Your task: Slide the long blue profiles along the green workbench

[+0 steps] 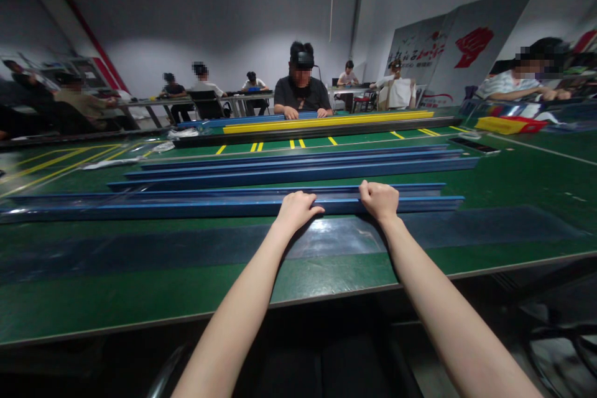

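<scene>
A long blue channel strip [186, 207] lies crosswise on the green table in front of me. My left hand [297, 210] is closed over it, its thumb stretched to the right along the near rim; the other fingertips are partly hidden. Further right on the same strip, my right hand [380, 200] is closed in a fist shape, its fingers curled down out of sight. Between the strip and the table's near edge, a flat sheet of clear plastic film [336, 237] runs under my wrists.
Several more blue channel strips [298, 168] lie just beyond. Farther back are a yellow strip [336, 120] and a black strip [280, 134]. A phone [473, 145] and a yellow tray [504, 125] are at the right. Opposite sits a co-worker [303, 90].
</scene>
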